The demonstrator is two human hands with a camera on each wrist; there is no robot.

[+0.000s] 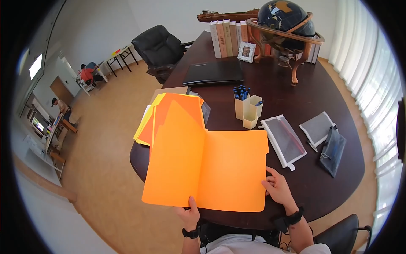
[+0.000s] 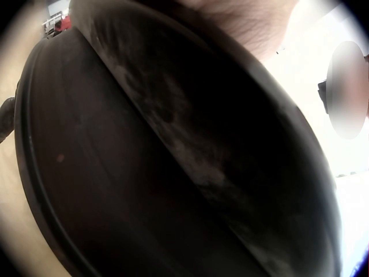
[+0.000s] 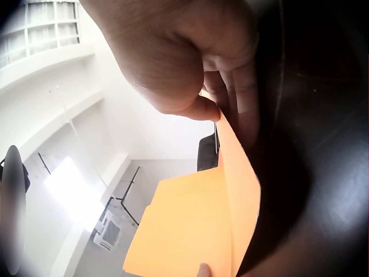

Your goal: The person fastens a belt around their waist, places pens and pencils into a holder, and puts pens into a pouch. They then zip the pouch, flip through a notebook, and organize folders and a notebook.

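- On the dark desk (image 1: 321,186), head view: an open orange folder (image 1: 211,167) lies at the near edge. The left hand (image 1: 189,216) pinches its bottom edge at 6 o'clock, thumb on top; the right hand (image 1: 277,186) grips its right edge at 3 o'clock. More folders (image 1: 148,122) sit at 11 o'clock, mesh pouches (image 1: 284,141) at 2 o'clock.
- Left wrist view: only the dark desk edge (image 2: 144,173); the grip is hidden.
- Right wrist view: right hand (image 3: 190,63), thumb and fingers pinching the folder (image 3: 196,225).
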